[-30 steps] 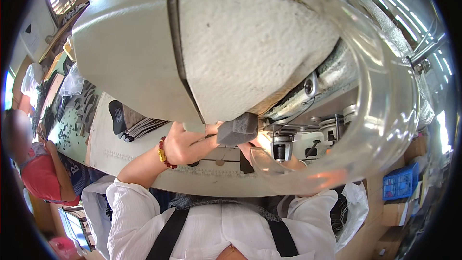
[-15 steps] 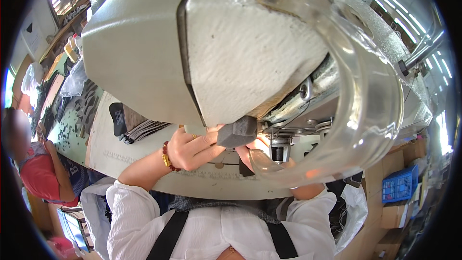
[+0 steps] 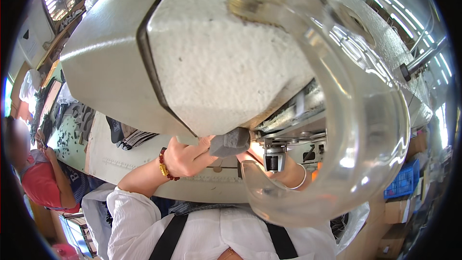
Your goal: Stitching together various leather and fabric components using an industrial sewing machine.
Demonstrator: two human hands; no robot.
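A large cream sewing machine head [image 3: 226, 62] fills the upper middle, and a curved clear plastic guard [image 3: 370, 115] hangs from its right side. Under its lower edge is my left hand [image 3: 186, 159], with fingers bent and drawn together. A grey block-shaped piece [image 3: 231, 143] hides the fingertips and whatever they hold. My right hand [image 3: 288, 175] reaches in beside the metal presser parts [image 3: 274, 160]. Its fingers are mostly hidden behind the machine and the guard. A small dark edge, perhaps fabric, shows between the hands.
Several folded dark and striped fabric pieces [image 3: 132, 135] lie on the pale worktable [image 3: 108, 156] to the left. Another person [image 3: 43, 178] in red sits by a green table [image 3: 72, 125] with scattered dark pieces. A blue basket [image 3: 402, 180] stands above cardboard boxes on the right.
The machine and guard appear lower and larger, shifted left in view. My left hand stays under the machine edge, bent as before. More of my right wrist now shows through the guard's opening.
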